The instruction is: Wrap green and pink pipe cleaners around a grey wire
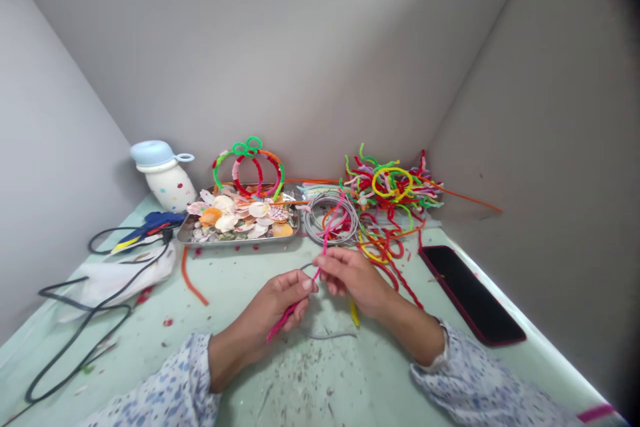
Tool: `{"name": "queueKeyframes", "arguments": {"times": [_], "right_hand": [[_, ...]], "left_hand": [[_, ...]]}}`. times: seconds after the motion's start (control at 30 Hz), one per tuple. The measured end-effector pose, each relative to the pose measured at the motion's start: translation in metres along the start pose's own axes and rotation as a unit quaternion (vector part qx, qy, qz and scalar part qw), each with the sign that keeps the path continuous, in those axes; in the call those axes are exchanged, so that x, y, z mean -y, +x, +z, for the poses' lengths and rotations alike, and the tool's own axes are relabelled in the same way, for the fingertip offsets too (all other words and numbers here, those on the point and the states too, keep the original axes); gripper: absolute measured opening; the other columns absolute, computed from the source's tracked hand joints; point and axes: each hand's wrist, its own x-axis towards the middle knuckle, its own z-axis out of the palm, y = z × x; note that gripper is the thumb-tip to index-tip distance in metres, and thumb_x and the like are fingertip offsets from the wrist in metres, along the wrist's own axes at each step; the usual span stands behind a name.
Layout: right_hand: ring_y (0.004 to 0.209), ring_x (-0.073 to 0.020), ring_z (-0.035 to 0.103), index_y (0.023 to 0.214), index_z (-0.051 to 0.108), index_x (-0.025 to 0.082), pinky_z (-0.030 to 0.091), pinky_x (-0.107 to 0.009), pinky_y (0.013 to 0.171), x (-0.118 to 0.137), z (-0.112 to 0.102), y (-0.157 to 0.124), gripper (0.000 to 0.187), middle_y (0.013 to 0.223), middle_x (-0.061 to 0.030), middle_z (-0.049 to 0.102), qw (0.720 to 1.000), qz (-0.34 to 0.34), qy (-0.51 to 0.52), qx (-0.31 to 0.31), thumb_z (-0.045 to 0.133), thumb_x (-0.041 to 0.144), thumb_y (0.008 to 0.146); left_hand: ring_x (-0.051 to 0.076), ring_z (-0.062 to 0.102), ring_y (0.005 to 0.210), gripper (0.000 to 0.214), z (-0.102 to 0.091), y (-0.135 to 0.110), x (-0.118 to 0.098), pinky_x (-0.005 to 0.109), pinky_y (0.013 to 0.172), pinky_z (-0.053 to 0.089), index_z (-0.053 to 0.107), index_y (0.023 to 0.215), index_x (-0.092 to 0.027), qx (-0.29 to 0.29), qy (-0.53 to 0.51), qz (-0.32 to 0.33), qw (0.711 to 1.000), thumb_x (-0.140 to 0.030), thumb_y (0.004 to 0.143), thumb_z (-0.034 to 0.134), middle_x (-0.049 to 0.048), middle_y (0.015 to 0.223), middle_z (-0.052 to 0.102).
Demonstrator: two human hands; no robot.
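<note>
Head view: at mid-surface, the left hand (280, 300) closes on the lower end of a pink pipe cleaner (279, 327) while the right hand (353, 277) pinches it just above. Its top reaches toward the wire coil (313, 217) near the back edge. Seemingly mid-bend; further shaping calls for a steady pinch.

Just one head cam, looking forward and down over the table (235, 333), close above the left hand (281, 301) and right hand (356, 278).
</note>
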Motion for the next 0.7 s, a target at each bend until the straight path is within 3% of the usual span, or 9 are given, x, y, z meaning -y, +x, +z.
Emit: {"name": "queueKeyframes", "arguments": {"times": [0.1,0.27,0.57,0.7], "right_hand": [[0.042,-0.0054,0.048,0.069,0.061,0.017,0.034,-0.017,0.041,-0.002,0.0,-0.001,0.028,0.054,0.0044,0.058,0.999,-0.027,-0.016,-0.027,0.067,0.043,0.079],[0.044,-0.0057,0.047,0.069,0.059,0.018,0.031,-0.017,0.039,-0.002,-0.01,0.006,0.027,0.056,0.0046,0.055,0.988,-0.071,0.072,-0.117,0.069,0.041,0.077],[0.044,-0.0044,0.044,0.067,0.057,0.017,0.03,-0.015,0.041,0.002,-0.003,0.004,0.026,0.054,0.0052,0.052,0.968,-0.072,0.162,-0.179,0.072,0.037,0.075],[0.044,-0.0051,0.044,0.065,0.055,0.018,0.029,-0.016,0.04,0.004,-0.004,0.005,0.029,0.054,0.0051,0.052,0.968,-0.077,0.162,-0.177,0.074,0.038,0.072]], "left_hand": [[0.001,0.029,0.035,0.027,0.002,-0.001,-0.001,0.018,0.038,0.015,0.051,0.075,-0.015,0.009,-0.017,0.005,1.0,-0.039,0.086,0.057,-0.0056,0.052,0.05],[0.001,0.034,0.035,0.022,0.003,-0.002,-0.001,0.016,0.037,0.019,0.054,0.078,-0.014,0.024,-0.046,-0.002,0.999,-0.034,0.087,0.057,-0.0037,0.057,0.054],[0.002,0.03,0.033,0.017,0.005,-0.001,-0.002,0.016,0.034,0.018,0.054,0.081,-0.015,0.014,-0.019,-0.005,1.0,-0.031,0.086,0.058,-0.007,0.049,0.048],[0.001,0.039,0.037,0.019,0.006,-0.003,-0.001,0.015,0.037,0.022,0.055,0.085,-0.014,0.016,-0.02,-0.002,1.0,-0.033,0.087,0.058,-0.0029,0.061,0.057]]}}
